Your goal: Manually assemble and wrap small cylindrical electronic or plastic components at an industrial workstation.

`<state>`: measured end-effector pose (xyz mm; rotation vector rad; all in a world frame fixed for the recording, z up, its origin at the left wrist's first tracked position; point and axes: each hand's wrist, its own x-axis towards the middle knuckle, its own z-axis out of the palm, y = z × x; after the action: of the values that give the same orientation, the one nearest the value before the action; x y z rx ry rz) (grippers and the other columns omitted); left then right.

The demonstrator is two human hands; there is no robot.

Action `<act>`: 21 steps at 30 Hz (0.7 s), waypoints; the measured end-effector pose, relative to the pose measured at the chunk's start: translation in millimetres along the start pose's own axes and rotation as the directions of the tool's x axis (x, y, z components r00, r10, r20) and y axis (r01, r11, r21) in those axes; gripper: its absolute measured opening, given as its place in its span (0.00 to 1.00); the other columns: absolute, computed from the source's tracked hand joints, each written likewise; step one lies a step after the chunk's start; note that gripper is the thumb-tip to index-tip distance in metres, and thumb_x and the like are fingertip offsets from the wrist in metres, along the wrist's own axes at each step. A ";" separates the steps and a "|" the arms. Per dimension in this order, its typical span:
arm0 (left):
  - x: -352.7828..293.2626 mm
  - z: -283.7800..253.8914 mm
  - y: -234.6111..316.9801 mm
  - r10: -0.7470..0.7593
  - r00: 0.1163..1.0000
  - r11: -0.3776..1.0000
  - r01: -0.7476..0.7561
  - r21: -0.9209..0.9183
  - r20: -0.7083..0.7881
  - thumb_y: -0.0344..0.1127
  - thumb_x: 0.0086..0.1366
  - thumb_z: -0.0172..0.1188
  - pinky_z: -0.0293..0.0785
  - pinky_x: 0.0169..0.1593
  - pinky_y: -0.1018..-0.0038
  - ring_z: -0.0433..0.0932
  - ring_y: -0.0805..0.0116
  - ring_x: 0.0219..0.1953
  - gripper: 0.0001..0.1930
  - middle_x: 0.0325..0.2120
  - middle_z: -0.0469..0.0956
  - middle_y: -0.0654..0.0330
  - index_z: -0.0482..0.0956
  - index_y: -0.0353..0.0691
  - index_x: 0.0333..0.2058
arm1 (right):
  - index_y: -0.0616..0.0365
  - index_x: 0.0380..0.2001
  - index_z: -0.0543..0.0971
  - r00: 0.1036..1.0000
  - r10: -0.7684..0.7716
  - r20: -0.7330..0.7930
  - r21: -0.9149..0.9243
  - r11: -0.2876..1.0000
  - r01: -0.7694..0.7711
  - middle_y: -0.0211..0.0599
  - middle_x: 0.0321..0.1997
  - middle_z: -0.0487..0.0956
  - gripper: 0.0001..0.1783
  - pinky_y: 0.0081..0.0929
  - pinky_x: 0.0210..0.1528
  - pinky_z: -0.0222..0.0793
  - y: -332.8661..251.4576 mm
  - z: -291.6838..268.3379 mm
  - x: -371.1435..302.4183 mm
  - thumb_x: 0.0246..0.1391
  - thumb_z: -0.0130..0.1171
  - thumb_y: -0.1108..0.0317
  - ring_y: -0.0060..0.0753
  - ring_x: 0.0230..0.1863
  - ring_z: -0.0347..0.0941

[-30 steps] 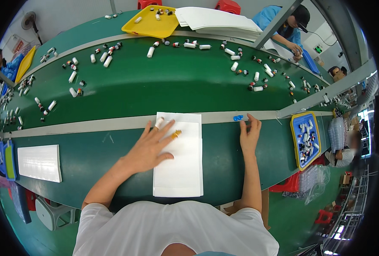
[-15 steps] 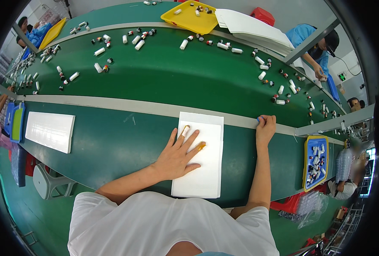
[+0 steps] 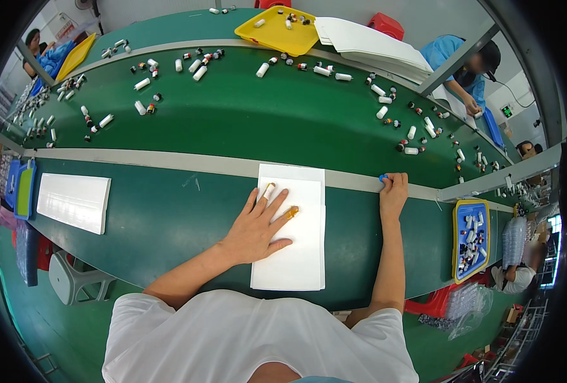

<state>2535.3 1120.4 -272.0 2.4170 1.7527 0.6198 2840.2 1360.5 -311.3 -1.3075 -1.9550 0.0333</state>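
Note:
My left hand (image 3: 252, 233) lies flat with fingers spread on a stack of white sheets (image 3: 290, 271) in the middle of the green table. Two of its fingers wear coverings, one pale and one orange-yellow. The sheets are not quite aligned, and their far end lies over the pale rail beyond the table. To the right, my right hand (image 3: 394, 195) rests near that rail, its fingers closed on a small blue object (image 3: 383, 178). Only a bit of the object shows, so its kind cannot be told.
Beyond the rail (image 3: 200, 161) runs a green belt strewn with small white cylinders and dark-capped pieces. A blue tray (image 3: 467, 268) in a yellow one holds more at right. Another white stack (image 3: 72, 203) lies at left. Across the belt are a yellow tray (image 3: 277, 35) and a co-worker (image 3: 468, 64).
My left hand keeps its flat, spread pose on the sheets. More of the blue object shows at my right fingertips. The whole view has shifted slightly.

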 end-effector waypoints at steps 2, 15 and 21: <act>1.7 -1.0 0.8 0.014 1.000 1.000 -0.014 -0.002 0.001 0.58 0.65 0.55 0.49 0.67 0.41 0.59 0.36 0.65 0.31 0.67 0.56 0.42 0.72 0.43 0.59 | 0.60 0.31 0.74 1.000 0.026 -0.008 -0.073 0.997 -0.027 0.42 0.36 0.73 0.05 0.42 0.34 0.69 -3.7 0.4 5.3 0.52 0.61 0.77 0.50 0.33 0.73; 9.6 1.5 5.5 0.013 1.000 1.000 -0.012 -0.007 0.003 0.57 0.65 0.55 0.49 0.68 0.42 0.59 0.38 0.65 0.30 0.67 0.57 0.43 0.72 0.45 0.59 | 0.60 0.39 0.82 0.921 0.356 0.160 0.578 0.722 -0.380 0.27 0.31 0.80 0.07 0.18 0.36 0.68 32.9 29.5 66.8 0.57 0.63 0.72 0.16 0.31 0.71; 10.7 8.0 6.8 0.009 1.000 1.000 -0.009 -0.024 -0.010 0.58 0.64 0.56 0.48 0.67 0.41 0.59 0.37 0.64 0.30 0.67 0.57 0.43 0.72 0.46 0.59 | 0.60 0.33 0.80 0.892 -0.305 0.333 0.665 0.747 0.007 0.36 0.33 0.72 0.05 0.25 0.30 0.68 -177.3 39.8 4.7 0.52 0.65 0.75 0.31 0.30 0.72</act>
<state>2547.1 1129.4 -274.4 2.4114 1.7294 0.6506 2677.5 1295.3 -263.1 -0.6827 -2.1114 0.9135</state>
